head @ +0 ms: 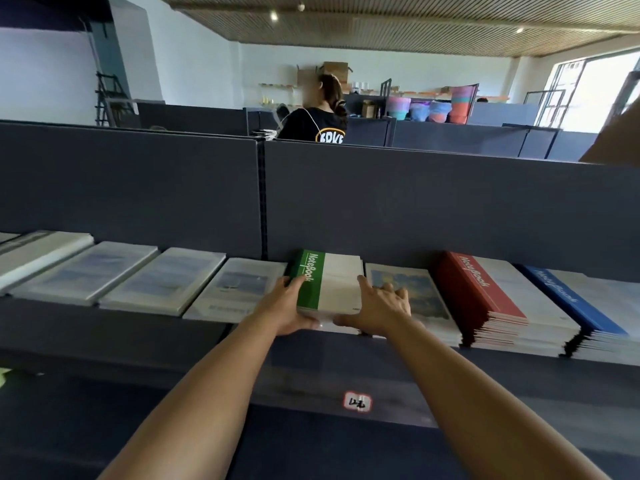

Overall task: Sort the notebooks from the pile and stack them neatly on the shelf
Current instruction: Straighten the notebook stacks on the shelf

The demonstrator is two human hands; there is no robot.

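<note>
Hands, left (289, 308) and right (375, 308), clasp a flat green-spined notebook stack (329, 284) by its sides on the dark shelf (138, 327).

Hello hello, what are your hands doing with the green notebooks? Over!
Left hand and right hand each have a grip on the green notebook stack. Stack sits on shelf, between neighbouring stacks. Nothing blocking.

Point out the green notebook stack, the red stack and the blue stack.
Green stack (337, 284): head view, on the top cover's white part.
Red stack (479, 289): head view, on the red spine band.
Blue stack (568, 299): head view, on the blue spine band.
</note>
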